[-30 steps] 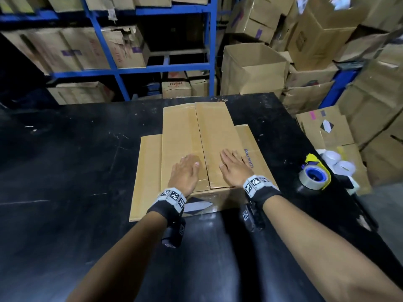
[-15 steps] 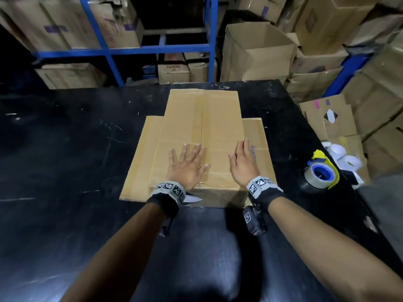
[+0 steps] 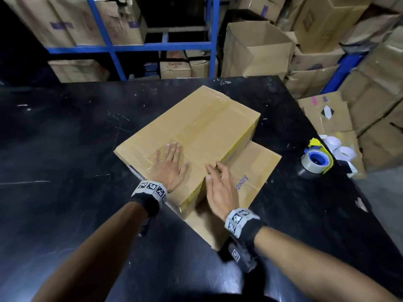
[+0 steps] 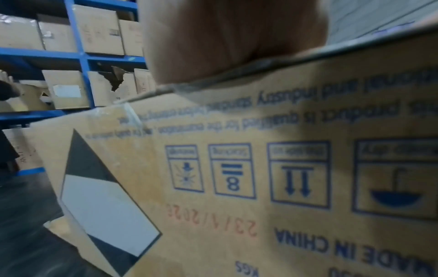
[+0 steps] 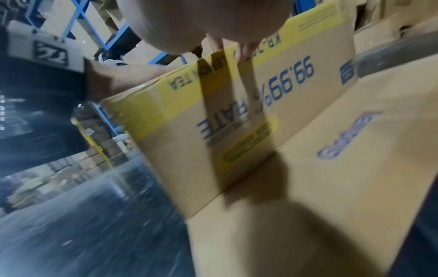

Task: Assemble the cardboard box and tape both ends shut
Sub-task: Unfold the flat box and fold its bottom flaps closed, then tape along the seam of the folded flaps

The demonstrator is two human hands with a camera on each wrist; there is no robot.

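Note:
A brown cardboard box [image 3: 196, 131] lies diagonally on the black table [image 3: 65, 149], its top seam covered with clear tape. My left hand [image 3: 169, 162] presses flat on the near end of the top, fingers straight. My right hand [image 3: 218, 182] is at the box's near-right top edge, with loosely straight fingers [image 5: 246, 50] touching that edge. One open flap [image 3: 250, 171] lies flat on the table under the right hand. The left wrist view shows the printed end wall [image 4: 260, 168] under my palm [image 4: 225, 37]. The right wrist view shows the yellow-banded side wall [image 5: 237, 112].
A tape dispenser [image 3: 317, 160] with a blue core sits on the table near its right edge, beside white rolls [image 3: 340, 147]. Blue shelving [image 3: 113, 49] with cartons stands behind the table. Stacked cardboard boxes [image 3: 255, 49] crowd the back right.
The box has swung clockwise on the table, so its far end now points to the upper right. My right hand has slid from the top to the near-right edge.

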